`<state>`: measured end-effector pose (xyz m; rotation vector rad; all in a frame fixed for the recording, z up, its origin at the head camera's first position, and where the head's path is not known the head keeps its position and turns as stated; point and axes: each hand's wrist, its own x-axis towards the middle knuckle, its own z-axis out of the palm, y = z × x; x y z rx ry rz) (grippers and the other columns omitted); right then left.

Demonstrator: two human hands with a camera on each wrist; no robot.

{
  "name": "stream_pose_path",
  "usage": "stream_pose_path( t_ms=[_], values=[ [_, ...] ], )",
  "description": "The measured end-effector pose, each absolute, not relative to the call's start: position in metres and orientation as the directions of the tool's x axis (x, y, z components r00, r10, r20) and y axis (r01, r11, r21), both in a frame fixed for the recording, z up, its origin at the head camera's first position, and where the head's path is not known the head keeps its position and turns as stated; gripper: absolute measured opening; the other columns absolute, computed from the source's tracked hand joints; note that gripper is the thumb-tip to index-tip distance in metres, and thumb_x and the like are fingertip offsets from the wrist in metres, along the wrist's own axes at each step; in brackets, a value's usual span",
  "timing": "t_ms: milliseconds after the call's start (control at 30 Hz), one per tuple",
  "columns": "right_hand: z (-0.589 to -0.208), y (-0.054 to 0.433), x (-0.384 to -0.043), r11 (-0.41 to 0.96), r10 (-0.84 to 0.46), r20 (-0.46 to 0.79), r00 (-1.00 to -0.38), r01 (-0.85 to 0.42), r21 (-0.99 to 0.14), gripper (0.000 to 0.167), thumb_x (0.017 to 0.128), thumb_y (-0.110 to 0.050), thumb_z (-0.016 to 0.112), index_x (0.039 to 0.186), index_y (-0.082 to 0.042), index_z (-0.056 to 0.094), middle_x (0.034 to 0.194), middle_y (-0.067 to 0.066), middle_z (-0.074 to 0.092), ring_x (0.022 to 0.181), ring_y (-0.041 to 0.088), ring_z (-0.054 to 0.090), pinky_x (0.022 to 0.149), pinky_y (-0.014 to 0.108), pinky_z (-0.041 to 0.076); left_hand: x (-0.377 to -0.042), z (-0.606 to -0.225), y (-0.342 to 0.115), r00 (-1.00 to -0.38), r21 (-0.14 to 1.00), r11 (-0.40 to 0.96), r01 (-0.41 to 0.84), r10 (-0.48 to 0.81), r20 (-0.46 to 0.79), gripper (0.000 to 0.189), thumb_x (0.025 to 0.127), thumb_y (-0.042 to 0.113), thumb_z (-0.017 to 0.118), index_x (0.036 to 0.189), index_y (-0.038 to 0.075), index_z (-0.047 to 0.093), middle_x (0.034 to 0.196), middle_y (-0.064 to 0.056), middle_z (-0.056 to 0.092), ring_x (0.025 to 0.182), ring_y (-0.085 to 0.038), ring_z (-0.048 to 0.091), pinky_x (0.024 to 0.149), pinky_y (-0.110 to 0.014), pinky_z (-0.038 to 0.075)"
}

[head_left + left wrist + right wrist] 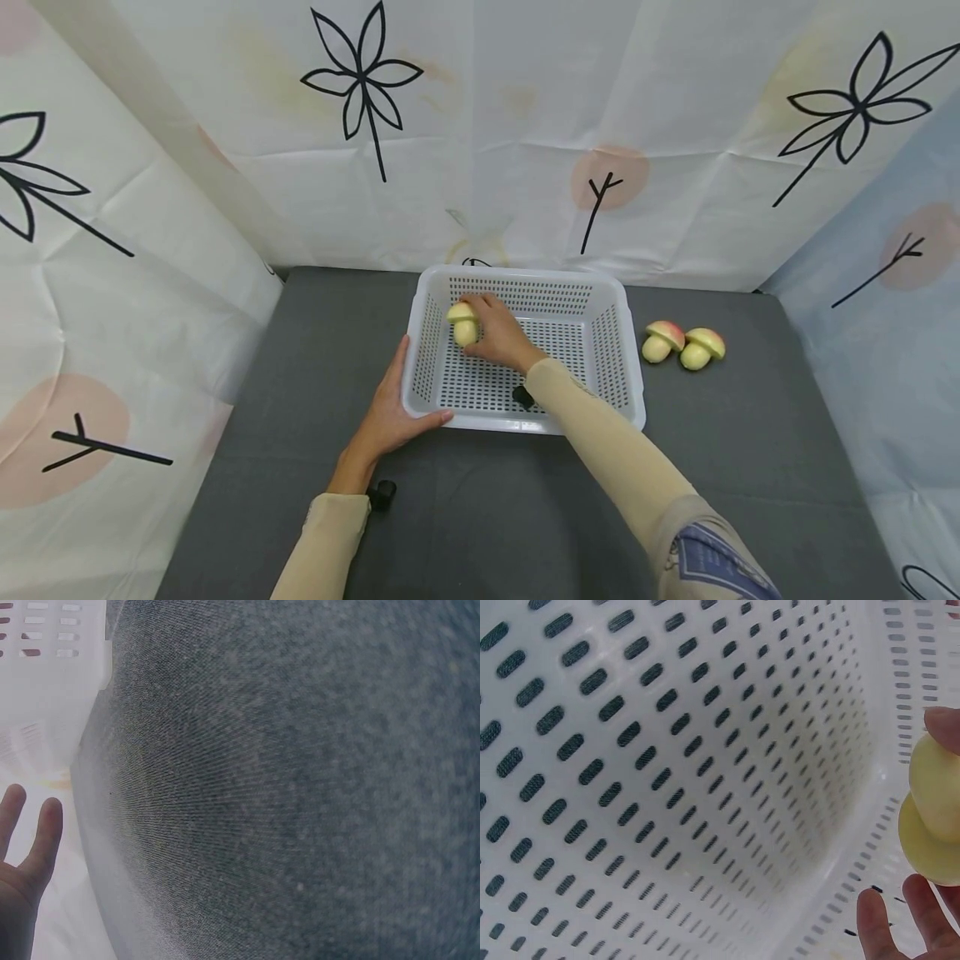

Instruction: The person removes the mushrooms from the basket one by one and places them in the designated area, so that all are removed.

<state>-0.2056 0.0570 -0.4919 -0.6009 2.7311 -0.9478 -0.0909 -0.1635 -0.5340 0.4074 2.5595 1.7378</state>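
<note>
A white plastic basket (480, 422) with slotted walls and floor stands on the grey table. Inside its left part, my right hand (501, 333) holds a pale yellow toy mushroom (464, 325) between thumb and fingers. The right wrist view shows this mushroom (934, 795) above the slotted floor, thumb on its stem. My left hand (393, 408) rests against the basket's front left corner, with its fingers along the left side and its thumb at the front rim. In the left wrist view, the visible fingers (46, 832) are straight and spread.
Two more toy mushrooms, one with a reddish cap (664, 335) and one with a yellow and pink cap (705, 342), lie right of the basket. Patterned white cloth (510, 100) hangs behind the table (480, 517) and at both sides.
</note>
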Motion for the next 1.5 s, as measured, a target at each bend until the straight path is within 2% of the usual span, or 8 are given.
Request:
stream_pose_path(
  t_ms=[200, 433, 733, 1000, 1267, 1500],
  values=[
    [-0.483, 0.062, -0.203, 0.704, -0.429, -0.018, -0.903, -0.322, -0.633, 0.097, 0.075, -0.013, 0.089, 0.156, -0.006, 0.036, 0.147, 0.015, 0.042, 0.13, 0.032, 0.047, 0.108, 0.047, 0.04, -0.091, -0.533, -0.164, -0.964, 0.915, 0.345, 0.208, 0.229, 0.132, 0.133, 0.07, 0.024, 0.095, 0.165, 0.021, 0.002, 0.166, -0.004, 0.021, 0.141, -0.037, 0.039, 0.108, -0.061, 0.034],
    [-0.467, 0.072, -0.197, 0.659, -0.413, -0.017, -0.911, -0.286, -0.695, 0.095, 0.074, -0.011, 0.089, 0.154, -0.007, 0.039, 0.146, 0.013, 0.042, 0.131, 0.031, 0.047, 0.107, 0.047, 0.04, -0.091, -0.533, -0.164, -0.964, 0.919, 0.335, 0.209, 0.226, 0.137, 0.133, 0.069, 0.023, 0.095, 0.165, 0.019, 0.003, 0.166, -0.002, 0.019, 0.142, -0.04, 0.037, 0.108, -0.06, 0.033],
    [-0.456, 0.09, -0.188, 0.593, -0.391, 0.007, -0.92, -0.258, -0.762, 0.09, 0.077, -0.009, 0.088, 0.153, -0.011, 0.04, 0.143, 0.012, 0.043, 0.13, 0.03, 0.046, 0.108, 0.05, 0.038, -0.091, -0.534, -0.164, -0.967, 0.93, 0.314, 0.192, 0.225, 0.124, 0.132, 0.07, 0.022, 0.095, 0.164, 0.031, 0.003, 0.166, -0.002, 0.021, 0.14, -0.039, 0.04, 0.107, -0.061, 0.033],
    [-0.449, 0.109, -0.183, 0.575, -0.381, 0.031, -0.924, -0.263, -0.775, 0.092, 0.077, -0.01, 0.089, 0.154, -0.01, 0.038, 0.142, 0.013, 0.045, 0.128, 0.031, 0.047, 0.105, 0.052, 0.04, -0.091, -0.534, -0.164, -0.968, 0.933, 0.308, 0.184, 0.222, 0.118, 0.133, 0.069, 0.02, 0.096, 0.164, 0.03, 0.004, 0.166, -0.001, 0.021, 0.14, -0.039, 0.04, 0.107, -0.061, 0.033],
    [-0.439, 0.13, -0.174, 0.541, -0.366, 0.066, -0.928, -0.27, -0.797, 0.091, 0.077, -0.009, 0.088, 0.153, -0.01, 0.038, 0.141, 0.013, 0.045, 0.125, 0.029, 0.049, 0.102, 0.049, 0.043, -0.081, -0.493, -0.156, -0.965, 0.93, 0.316, 0.185, 0.239, 0.11, 0.128, 0.07, 0.007, 0.092, 0.162, 0.003, 0.004, 0.163, -0.022, 0.023, 0.135, -0.05, 0.041, 0.105, -0.063, 0.035],
    [-0.436, 0.148, -0.166, 0.543, -0.351, 0.11, -0.93, -0.297, -0.785, 0.092, 0.076, -0.008, 0.089, 0.153, -0.008, 0.038, 0.141, 0.014, 0.047, 0.125, 0.03, 0.049, 0.1, 0.049, 0.044, -0.08, -0.49, -0.154, -0.967, 0.935, 0.31, 0.171, 0.233, 0.1, 0.128, 0.071, 0.008, 0.093, 0.163, 0.006, 0.005, 0.164, -0.02, 0.022, 0.136, -0.051, 0.04, 0.106, -0.062, 0.034]
  ],
)
